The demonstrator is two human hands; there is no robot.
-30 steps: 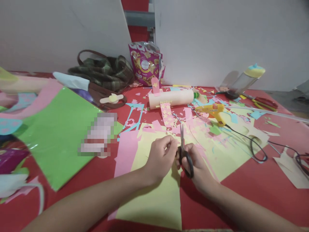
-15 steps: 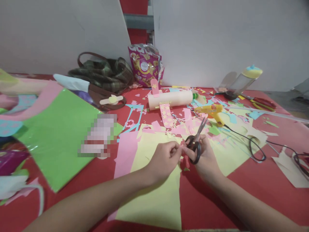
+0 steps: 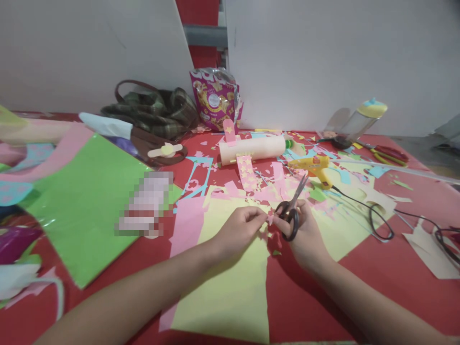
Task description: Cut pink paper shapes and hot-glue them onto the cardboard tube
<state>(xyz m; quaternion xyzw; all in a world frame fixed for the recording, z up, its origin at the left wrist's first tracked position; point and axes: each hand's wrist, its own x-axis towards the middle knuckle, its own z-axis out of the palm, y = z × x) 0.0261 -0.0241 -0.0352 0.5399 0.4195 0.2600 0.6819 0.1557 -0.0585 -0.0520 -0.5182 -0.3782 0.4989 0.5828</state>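
Note:
My right hand (image 3: 305, 235) grips black-handled scissors (image 3: 292, 208), their blades pointing up and to the right, away from me. My left hand (image 3: 239, 230) pinches a tiny pink paper piece (image 3: 269, 219) right beside the scissor handles. Both hands hover over a yellow paper sheet (image 3: 230, 287) lying on the red table (image 3: 377, 273). Small pink scraps (image 3: 276, 239) lie under the hands.
A green sheet (image 3: 82, 206) lies at left, a pink sheet (image 3: 187, 225) beside the yellow one. Farther back are a cream paper roll (image 3: 251, 147), a yellow glue gun (image 3: 316, 167) with black cord (image 3: 381, 225), a plaid bag (image 3: 154, 112), a snack packet (image 3: 215, 98), a bottle (image 3: 359, 122) and red scissors (image 3: 390, 153).
The scissors have swung from pointing straight away to tilting right. My hands moved slightly up and right, and the left hand now pinches a small pink piece beside the handles.

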